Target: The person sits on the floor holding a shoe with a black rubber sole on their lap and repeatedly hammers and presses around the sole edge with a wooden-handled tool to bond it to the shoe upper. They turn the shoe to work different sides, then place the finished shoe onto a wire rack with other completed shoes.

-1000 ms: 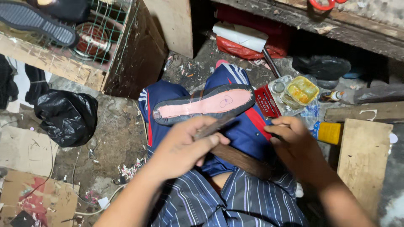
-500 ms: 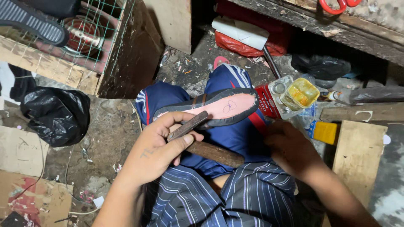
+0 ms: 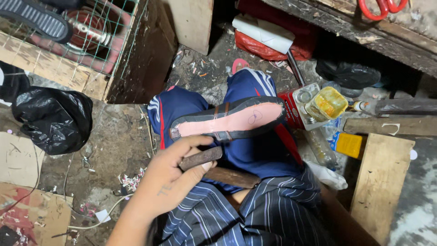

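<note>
While resting across the blue-trousered knees, shoe sole (image 3: 230, 122) with pink inner face up, dark rim around it, just beyond the fingertips and apart from them. Left hand (image 3: 175, 175) curled shut round a short dark strap piece (image 3: 200, 158), thumb (image 3: 196, 170) pressing from below, fingers (image 3: 189, 145) folded over the top. Wooden block (image 3: 232, 176) under the thumb side, on the lap. Right hand out of view, state unknown. Likely risk: sole unheld, balanced on the knees, liable to slide off sideways towards the glue tub (image 3: 327, 103); strap gripped only at its near end, so possibly twisting
</note>
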